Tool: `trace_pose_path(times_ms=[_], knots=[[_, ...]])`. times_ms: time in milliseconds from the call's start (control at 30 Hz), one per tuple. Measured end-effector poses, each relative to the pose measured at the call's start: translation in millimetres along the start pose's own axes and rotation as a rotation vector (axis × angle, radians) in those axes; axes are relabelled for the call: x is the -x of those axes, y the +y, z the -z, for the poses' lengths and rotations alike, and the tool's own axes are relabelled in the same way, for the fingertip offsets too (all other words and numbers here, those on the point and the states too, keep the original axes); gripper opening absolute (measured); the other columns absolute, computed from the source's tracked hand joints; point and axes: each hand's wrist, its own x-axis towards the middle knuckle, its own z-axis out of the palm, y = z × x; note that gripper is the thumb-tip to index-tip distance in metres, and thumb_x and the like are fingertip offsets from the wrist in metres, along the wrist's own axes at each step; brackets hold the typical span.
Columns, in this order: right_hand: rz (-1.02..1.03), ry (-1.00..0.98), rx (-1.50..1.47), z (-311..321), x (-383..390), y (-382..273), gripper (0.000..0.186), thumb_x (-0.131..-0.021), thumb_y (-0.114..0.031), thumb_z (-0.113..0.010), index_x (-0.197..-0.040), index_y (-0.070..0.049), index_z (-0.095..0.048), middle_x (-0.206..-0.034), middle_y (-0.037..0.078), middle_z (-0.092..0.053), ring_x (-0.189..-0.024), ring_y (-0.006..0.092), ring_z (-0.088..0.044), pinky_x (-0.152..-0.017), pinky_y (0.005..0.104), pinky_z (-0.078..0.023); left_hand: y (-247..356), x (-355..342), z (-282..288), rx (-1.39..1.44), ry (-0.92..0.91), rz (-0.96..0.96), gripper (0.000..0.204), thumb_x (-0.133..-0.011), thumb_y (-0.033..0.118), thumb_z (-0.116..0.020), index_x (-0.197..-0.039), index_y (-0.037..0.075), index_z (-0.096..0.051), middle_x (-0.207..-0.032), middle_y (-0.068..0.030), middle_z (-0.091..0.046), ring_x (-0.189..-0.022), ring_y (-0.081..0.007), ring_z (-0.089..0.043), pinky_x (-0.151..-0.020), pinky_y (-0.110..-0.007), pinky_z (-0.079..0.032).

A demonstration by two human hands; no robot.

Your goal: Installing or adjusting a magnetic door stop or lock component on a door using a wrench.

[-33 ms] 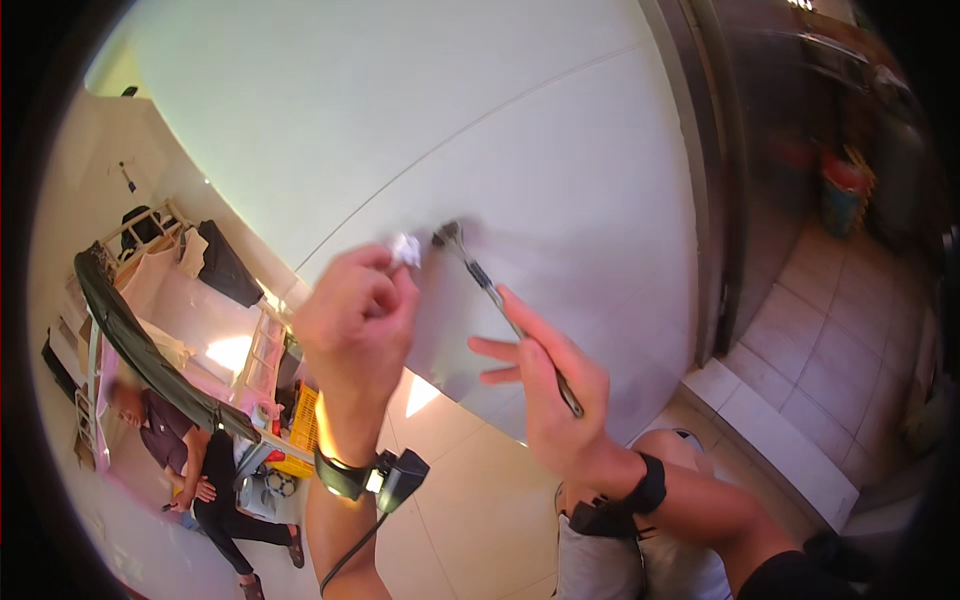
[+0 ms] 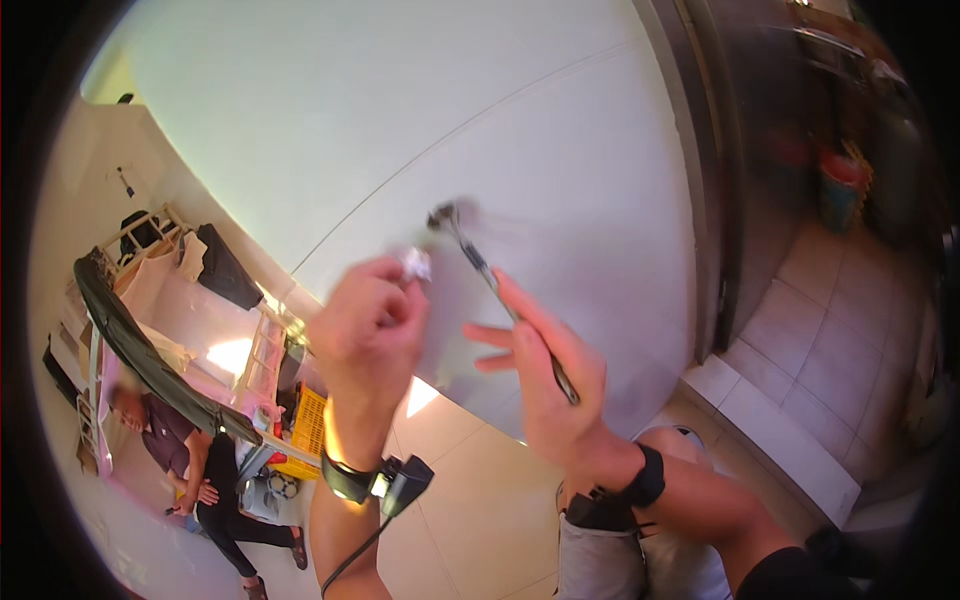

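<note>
My left hand (image 2: pixel 368 325) is closed in a pinch on a small crumpled white wad (image 2: pixel 415 264), perhaps tissue or paper. My right hand (image 2: pixel 555 385) grips a slim, grey-handled tool (image 2: pixel 478 263) with a small dark head, its kind too blurred to name. Its index finger lies along the handle, while other fingers stick out to the left. That tool's head is near the white wall (image 2: pixel 560 180), just above and right of the wad. Whether it touches the surface I cannot tell. Straps with small devices circle both wrists.
At left, a person (image 2: pixel 185 445) sits beneath a bunk bed (image 2: pixel 165 345) hung with clothes. Close by are a yellow crate (image 2: pixel 310 425) and a ball (image 2: pixel 284 486). A dark metal door frame (image 2: pixel 705 190) and a raised step (image 2: pixel 775 440) border the right side.
My left hand and the white wad have shifted a little right and down. The tool's head has moved slightly up and left, its grip unchanged.
</note>
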Motion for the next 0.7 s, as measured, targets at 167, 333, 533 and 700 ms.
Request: trace_pose_path(times_ms=[167,333,533,700], knots=[[0.017,0.157,-0.038,13,-47,-18,0.043,-0.111,-0.007,-0.048,-0.152,0.003,-0.050,-0.137,0.015,-0.067,-0.108,0.0231,-0.075,-0.083,0.0306,-0.060,10,25,-11,0.029,-0.167,-0.097,0.025,-0.077,-0.007,-0.081,-0.073,0.002,-0.058,-0.093,-0.0124,-0.074,-0.060,-0.0185,-0.063,-0.053,-0.029,-0.048],[-0.181,0.082,-0.006,30,32,0,0.043,-0.111,-0.010,-0.048,-0.153,0.000,-0.051,-0.134,0.013,-0.069,-0.105,0.0218,-0.076,-0.077,0.0295,-0.059,-9,-4,18,-0.200,0.165,-0.062,0.026,-0.085,-0.007,-0.079,-0.073,0.002,-0.058,-0.091,-0.0068,-0.076,-0.052,-0.0069,-0.055,-0.048,-0.023,-0.041],[-0.054,0.127,0.005,27,-39,-18,0.043,-0.111,-0.011,-0.047,-0.153,-0.003,-0.053,-0.125,0.011,-0.071,-0.101,0.0190,-0.076,-0.074,0.0280,-0.057,7,-30,-9,0.001,0.173,0.033,0.026,-0.090,-0.004,-0.077,-0.073,0.002,-0.058,-0.091,-0.0021,-0.074,-0.052,-0.0008,-0.048,-0.047,-0.020,-0.036],[-0.043,0.227,-0.086,29,-38,-15,0.043,-0.111,-0.014,-0.050,-0.153,-0.003,-0.053,-0.116,0.009,-0.070,-0.097,0.0181,-0.076,-0.072,0.0279,-0.056,17,-21,-44,0.087,0.078,-0.028,0.029,-0.083,-0.007,-0.080,-0.070,0.002,-0.056,-0.095,-0.0105,-0.076,-0.049,-0.0089,-0.055,-0.049,-0.024,-0.044]])
